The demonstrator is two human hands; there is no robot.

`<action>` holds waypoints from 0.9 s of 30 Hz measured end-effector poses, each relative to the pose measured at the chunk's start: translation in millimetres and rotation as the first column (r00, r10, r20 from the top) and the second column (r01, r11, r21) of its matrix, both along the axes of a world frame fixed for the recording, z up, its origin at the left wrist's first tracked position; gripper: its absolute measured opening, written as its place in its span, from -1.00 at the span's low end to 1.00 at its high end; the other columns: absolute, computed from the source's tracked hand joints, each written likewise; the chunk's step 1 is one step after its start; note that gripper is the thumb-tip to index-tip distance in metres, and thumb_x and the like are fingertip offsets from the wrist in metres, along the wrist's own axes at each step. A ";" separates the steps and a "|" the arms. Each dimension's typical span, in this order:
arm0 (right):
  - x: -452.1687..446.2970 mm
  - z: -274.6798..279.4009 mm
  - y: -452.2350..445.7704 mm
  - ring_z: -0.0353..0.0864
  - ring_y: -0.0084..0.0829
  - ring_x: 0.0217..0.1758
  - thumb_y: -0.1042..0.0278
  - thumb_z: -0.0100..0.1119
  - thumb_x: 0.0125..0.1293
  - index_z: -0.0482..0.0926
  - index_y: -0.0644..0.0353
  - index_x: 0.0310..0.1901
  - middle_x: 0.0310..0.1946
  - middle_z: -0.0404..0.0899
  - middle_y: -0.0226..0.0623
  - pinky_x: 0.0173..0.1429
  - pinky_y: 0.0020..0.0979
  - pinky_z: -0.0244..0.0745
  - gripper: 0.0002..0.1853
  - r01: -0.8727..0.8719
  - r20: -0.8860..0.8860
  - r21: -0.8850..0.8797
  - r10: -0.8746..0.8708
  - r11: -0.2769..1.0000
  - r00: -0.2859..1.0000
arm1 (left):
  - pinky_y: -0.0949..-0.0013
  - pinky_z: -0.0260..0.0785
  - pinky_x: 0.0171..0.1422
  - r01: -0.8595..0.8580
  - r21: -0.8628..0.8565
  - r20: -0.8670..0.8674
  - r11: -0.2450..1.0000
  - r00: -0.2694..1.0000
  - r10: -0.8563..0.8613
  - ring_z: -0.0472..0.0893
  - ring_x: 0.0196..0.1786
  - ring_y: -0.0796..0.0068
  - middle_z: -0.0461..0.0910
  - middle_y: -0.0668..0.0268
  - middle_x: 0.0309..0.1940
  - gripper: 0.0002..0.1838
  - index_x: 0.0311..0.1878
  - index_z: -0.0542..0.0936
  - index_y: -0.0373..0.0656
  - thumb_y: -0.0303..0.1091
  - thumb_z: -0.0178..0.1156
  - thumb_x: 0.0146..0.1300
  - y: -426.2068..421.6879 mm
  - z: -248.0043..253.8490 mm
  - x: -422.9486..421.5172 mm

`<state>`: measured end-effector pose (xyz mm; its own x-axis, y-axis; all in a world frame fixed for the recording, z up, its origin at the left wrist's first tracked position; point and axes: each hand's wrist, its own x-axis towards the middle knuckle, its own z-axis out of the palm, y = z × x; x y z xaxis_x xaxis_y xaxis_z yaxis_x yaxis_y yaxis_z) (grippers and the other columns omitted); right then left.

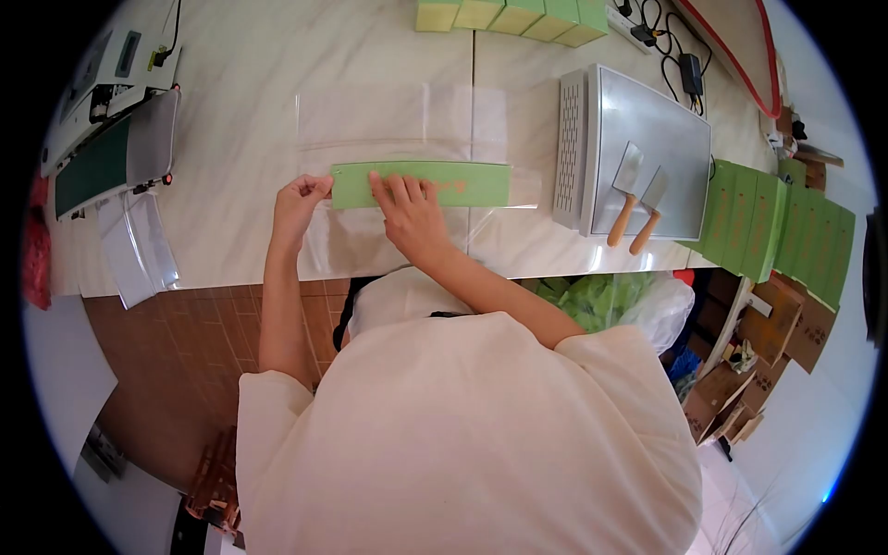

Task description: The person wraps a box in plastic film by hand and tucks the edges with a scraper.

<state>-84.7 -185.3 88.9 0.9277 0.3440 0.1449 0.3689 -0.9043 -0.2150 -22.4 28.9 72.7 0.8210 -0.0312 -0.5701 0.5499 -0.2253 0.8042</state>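
Note:
A long, narrow green box [476, 186] with faint orange lettering lies on clear plastic film [370, 111] spread over the marble-patterned table. My right hand [414, 215] rests on top of the box, fingers stretched out and pressing near its middle. At the box's left end, my left hand [301, 205] is closed in a pinch on what looks like the edge of the film. A strip of film sticks out past the box's right end.
To the right, a metal-topped machine [647, 120] carries two wooden-handled spatulas [627, 176]. More green boxes [740, 213] stand beyond it, with others [513, 17] at the back. A conveyor machine [120, 148] and plastic sleeves [139, 245] are at left.

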 end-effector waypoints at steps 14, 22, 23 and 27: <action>-0.2 -8.4 -0.9 0.40 -0.22 0.10 0.51 0.29 -0.08 0.32 0.16 0.37 0.00 0.38 -0.23 0.21 -0.12 0.26 -0.16 0.001 -0.082 0.146 0.011 0.989 0.997 | 0.45 0.44 0.00 -0.322 0.015 0.139 0.947 0.938 0.317 0.63 -0.19 0.52 0.68 0.27 -0.23 -0.72 -0.08 0.61 -0.29 -0.24 0.26 0.37 15.8 -10.6 -5.4; 2.7 1.7 -4.1 0.38 -0.22 0.15 0.35 0.52 -0.19 0.30 0.09 0.39 0.02 0.38 -0.25 0.18 -0.13 0.27 -0.02 -0.017 -0.086 0.080 0.023 0.997 0.996 | 0.26 0.36 0.19 -0.031 0.542 0.578 0.840 0.739 -0.346 0.53 0.09 0.26 0.61 0.28 -0.04 -0.70 -0.01 0.65 -0.12 -0.33 0.34 0.18 -6.7 44.5 1.5; 3.0 3.8 -4.5 0.38 -0.22 0.15 0.34 0.52 -0.18 0.30 0.09 0.39 0.02 0.38 -0.25 0.17 -0.13 0.28 -0.02 -0.018 -0.105 0.092 0.027 0.996 0.994 | 0.26 0.36 0.19 -0.031 0.540 0.579 0.841 0.739 -0.345 0.53 0.09 0.26 0.61 0.28 -0.04 -0.70 -0.01 0.65 -0.12 -0.33 0.34 0.18 -15.7 45.6 2.1; 5.6 14.5 -8.4 0.38 -0.20 0.14 0.33 0.52 -0.16 0.30 0.09 0.39 0.01 0.39 -0.22 0.16 -0.13 0.29 -0.03 -0.028 -0.168 0.154 0.054 0.988 0.984 | 0.16 0.23 0.30 0.237 0.666 0.461 0.707 0.614 -0.640 0.41 0.21 0.23 0.56 0.36 0.01 -0.57 0.01 0.65 -0.05 -0.31 0.45 0.00 -47.9 43.1 0.8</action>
<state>-79.1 -193.7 103.3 0.9289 0.3683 0.0379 0.3505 -0.8417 -0.4107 -21.7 -18.9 115.8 0.9262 -0.3764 0.0238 -0.3208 -0.7530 0.5745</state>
